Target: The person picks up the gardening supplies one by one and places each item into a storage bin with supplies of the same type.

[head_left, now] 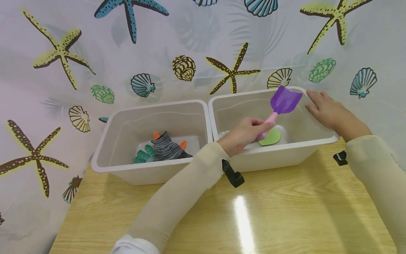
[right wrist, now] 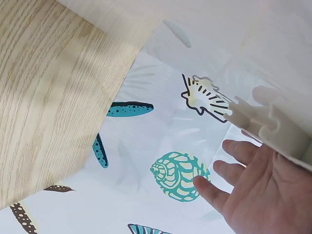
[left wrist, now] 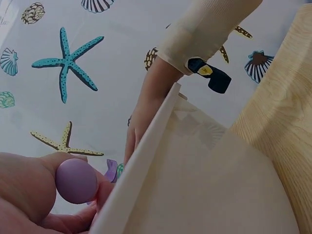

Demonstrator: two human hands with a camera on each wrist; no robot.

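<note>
My left hand (head_left: 241, 135) grips the pink handle of a toy shovel (head_left: 286, 100), its purple blade pointing up over the right bin (head_left: 276, 163). In the left wrist view, the handle's rounded purple end (left wrist: 77, 181) shows between the fingers. Below the shovel, a flat light-green piece (head_left: 272, 137) lies in that bin, partly hidden by the hand. My right hand (head_left: 328, 110) rests at the bin's right rim with fingers extended. The right wrist view shows this hand (right wrist: 273, 195) beside the bin's edge, fingers spread, holding nothing.
A second off-white bin (head_left: 127, 171) stands at the left, close against the first. Inside lie a grey striped knitted item (head_left: 168, 148), orange pieces (head_left: 183, 145) and a teal ribbed object (head_left: 144, 154). Both bins stand on a wooden table (head_left: 203, 215) before a shell-patterned cloth (head_left: 196, 35).
</note>
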